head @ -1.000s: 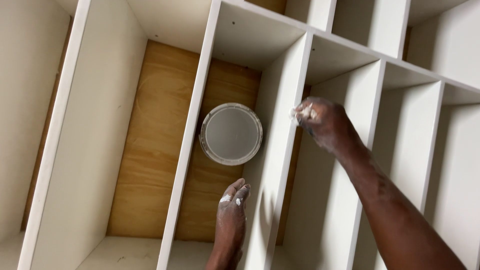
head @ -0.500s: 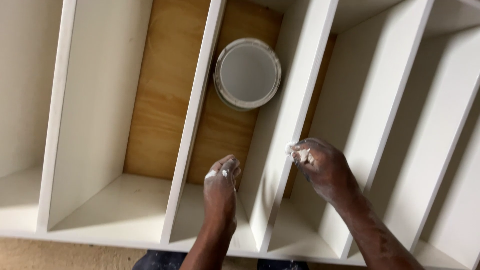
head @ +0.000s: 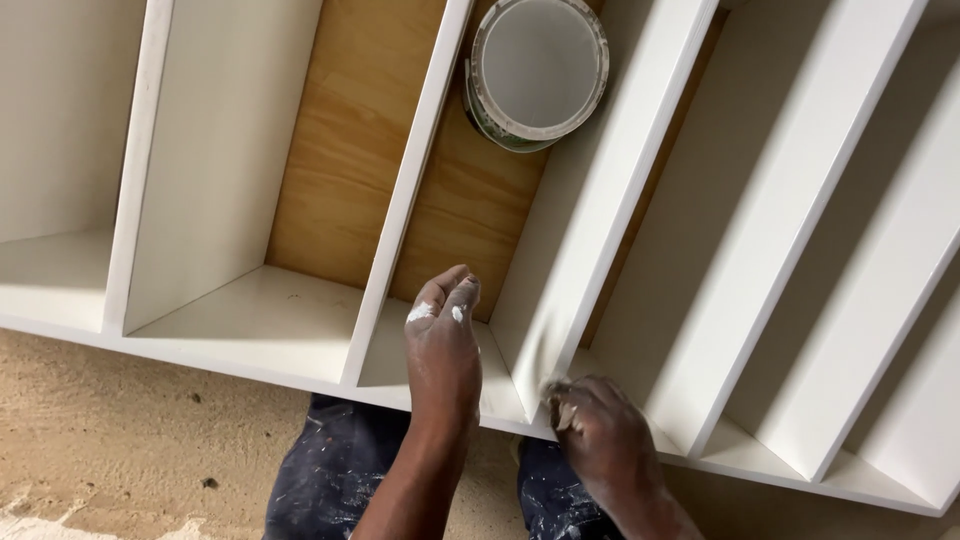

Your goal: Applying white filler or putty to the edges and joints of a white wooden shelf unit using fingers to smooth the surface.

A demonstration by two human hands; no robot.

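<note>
A white shelving unit (head: 420,190) lay on its back over plywood (head: 340,170). An open paint bucket (head: 538,70) sat in one compartment. The left hand (head: 442,350) hovered, fingers loosely extended, empty. The right hand (head: 600,440) pressed curled fingers against a divider's edge (head: 560,330).

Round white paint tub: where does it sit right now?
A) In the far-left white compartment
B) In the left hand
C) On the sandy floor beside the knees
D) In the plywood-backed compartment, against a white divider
D: the round white paint tub stands on the bare plywood back panel, against the white divider, well above the left hand and the right hand.
</note>
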